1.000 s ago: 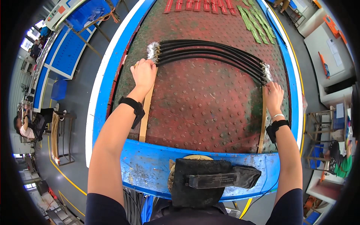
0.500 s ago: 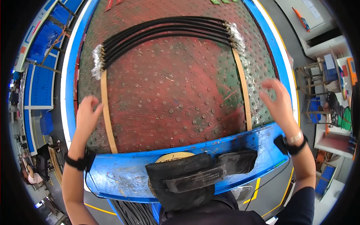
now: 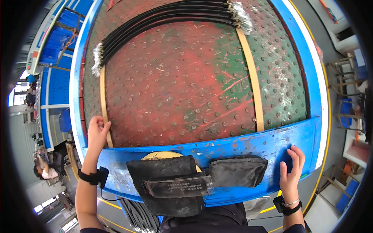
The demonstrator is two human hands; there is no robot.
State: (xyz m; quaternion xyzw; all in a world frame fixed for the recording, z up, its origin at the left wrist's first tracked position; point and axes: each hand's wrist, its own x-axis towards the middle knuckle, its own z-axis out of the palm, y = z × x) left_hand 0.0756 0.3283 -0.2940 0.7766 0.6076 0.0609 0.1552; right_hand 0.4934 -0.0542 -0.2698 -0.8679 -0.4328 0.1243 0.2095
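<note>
My left hand (image 3: 98, 132) is at the left tan strip (image 3: 103, 91), its thumb and fingertips closed on the strip's near part. My right hand (image 3: 292, 169) is over the right end of the blue table edge (image 3: 276, 143), fingers curved and apart, holding nothing. Farther off, a bundle of black hoses (image 3: 163, 17) lies in an arc on the red and green studded tabletop (image 3: 175, 85). Clear plastic wrap covers the left hose ends (image 3: 96, 60) and the right hose ends (image 3: 241, 17). A second tan strip (image 3: 251, 77) runs from the right ends toward me.
A black cloth pad (image 3: 167, 169) with a clear label sleeve (image 3: 178, 186) rests over a yellow round thing (image 3: 161, 155) on the near edge. Beside it is a folded black cloth (image 3: 237, 171). More black hoses (image 3: 136, 213) hang below. Another person (image 3: 46, 171) is at far left.
My left hand has moved down and right onto the left strip. My right hand has dropped to the blue edge. The view has shifted, so the hoses appear higher.
</note>
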